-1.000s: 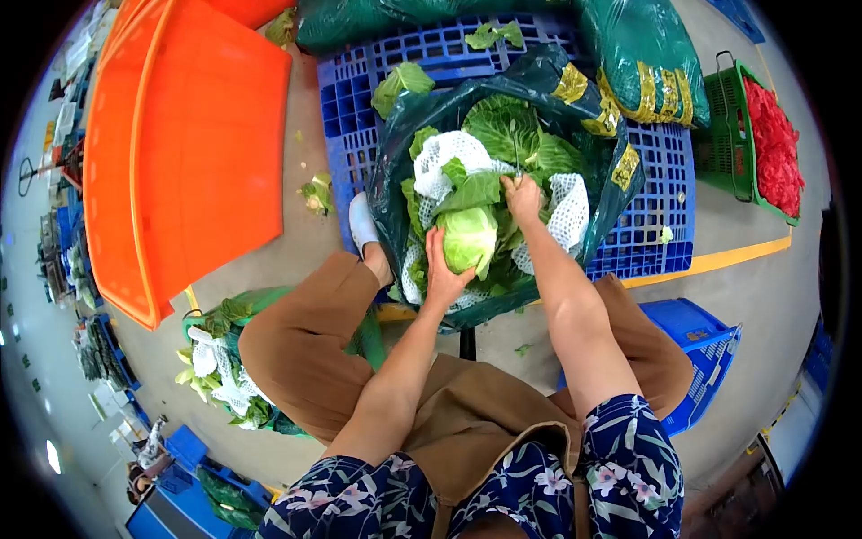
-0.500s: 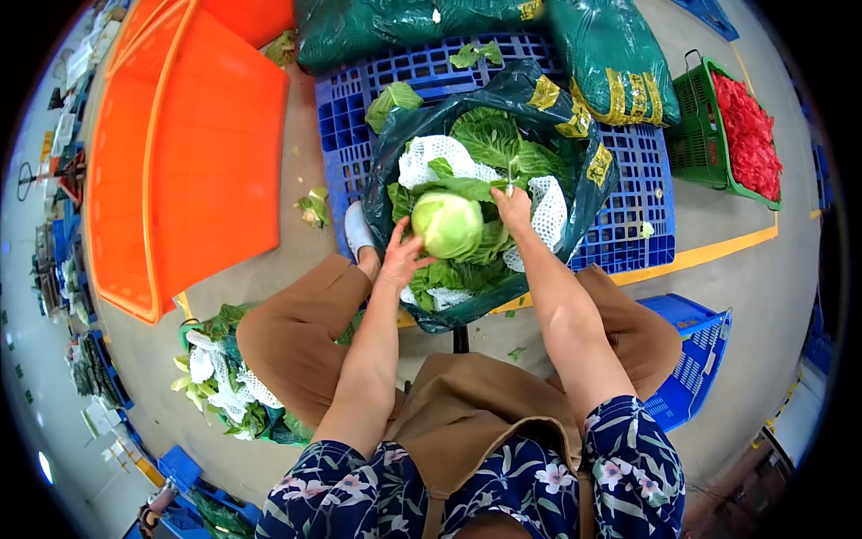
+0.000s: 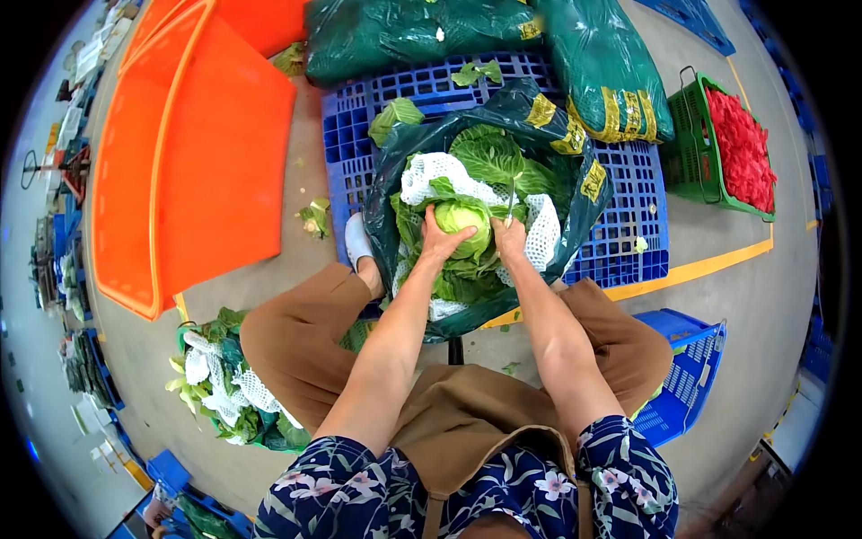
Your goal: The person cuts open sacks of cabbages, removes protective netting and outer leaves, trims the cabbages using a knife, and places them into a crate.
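Observation:
A pale green cabbage (image 3: 470, 218) sits among loose outer leaves in an open dark green plastic bag (image 3: 381, 193) between my knees. My left hand (image 3: 440, 239) grips its left side, thumb across the front. Close by on the right, my right hand (image 3: 509, 241) is closed around a small knife (image 3: 511, 203), whose thin blade points away from me. Its handle is mostly hidden by the fingers. White foam netting (image 3: 429, 176) lies in the bag above the cabbage, and another piece of netting (image 3: 542, 232) is right of my right hand.
Under the bag is a blue pallet (image 3: 620, 260), with full green bags (image 3: 413, 45) at its far side. Large orange bins (image 3: 215, 171) stand left, a green crate (image 3: 690, 144) of red material right. Near my knees are a blue basket (image 3: 691, 382) and a heap of leaves and netting (image 3: 215, 382).
My left hand has moved right and up onto the cabbage, its thumb now across the front. The cabbage has shifted slightly right, closer to my right hand, which still holds the knife.

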A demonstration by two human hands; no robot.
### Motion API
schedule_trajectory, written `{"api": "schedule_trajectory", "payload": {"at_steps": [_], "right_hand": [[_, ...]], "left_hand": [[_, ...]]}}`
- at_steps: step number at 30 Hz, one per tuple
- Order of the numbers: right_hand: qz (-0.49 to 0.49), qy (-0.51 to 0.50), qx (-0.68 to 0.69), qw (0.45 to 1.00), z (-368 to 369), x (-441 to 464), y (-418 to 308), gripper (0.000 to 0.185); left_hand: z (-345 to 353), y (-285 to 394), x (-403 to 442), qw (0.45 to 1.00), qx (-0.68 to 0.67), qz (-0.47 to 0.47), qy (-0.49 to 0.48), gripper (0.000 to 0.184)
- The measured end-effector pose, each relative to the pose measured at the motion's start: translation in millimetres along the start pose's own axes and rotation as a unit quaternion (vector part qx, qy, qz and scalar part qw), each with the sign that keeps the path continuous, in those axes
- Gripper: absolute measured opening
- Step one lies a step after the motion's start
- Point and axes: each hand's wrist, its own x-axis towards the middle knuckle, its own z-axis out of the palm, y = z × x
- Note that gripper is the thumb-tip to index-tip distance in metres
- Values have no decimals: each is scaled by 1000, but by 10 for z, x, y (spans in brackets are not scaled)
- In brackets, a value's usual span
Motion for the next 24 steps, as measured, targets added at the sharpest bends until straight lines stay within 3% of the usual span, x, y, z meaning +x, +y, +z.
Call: {"api": "schedule_trajectory", "payload": {"at_steps": [2,3,7,11,14,15,18,19,22,24], "right_hand": [[-3,-7,-3,1000,-2,97,114,32],[-10,-9,0,1000,-28,99,65,29],[-16,11,-65,998,34,218,29,30],[-20,49,-92,994,65,241,78,27],[-28,26,-102,994,-72,205,9,30],[1,12,-114,993,-90,228,11,33],[-56,-15,-228,972,-432,-20,-518,37],[-84,-8,-207,975,-577,-172,-750,39],[-270,39,-20,962,-858,-690,-1392,45],[-377,-58,2,924,-996,-980,-1752,52]], "left_hand": [[3,-277,123,995,-91,30,-16,111],[-95,-106,-25,983,-174,-2,-51,104],[-521,-92,-262,950,-289,-80,-86,88],[-555,-656,-312,836,-505,-138,-165,76],[-478,-406,-648,761,-619,-157,-112,77],[-474,-265,-722,756,-626,-176,-74,75],[-588,-68,-775,783,-602,-127,-93,80],[-647,-98,-713,792,-587,-129,-107,82],[-825,294,-726,844,-501,-4,-189,86],[-886,564,-876,849,-483,53,-207,87]]}}
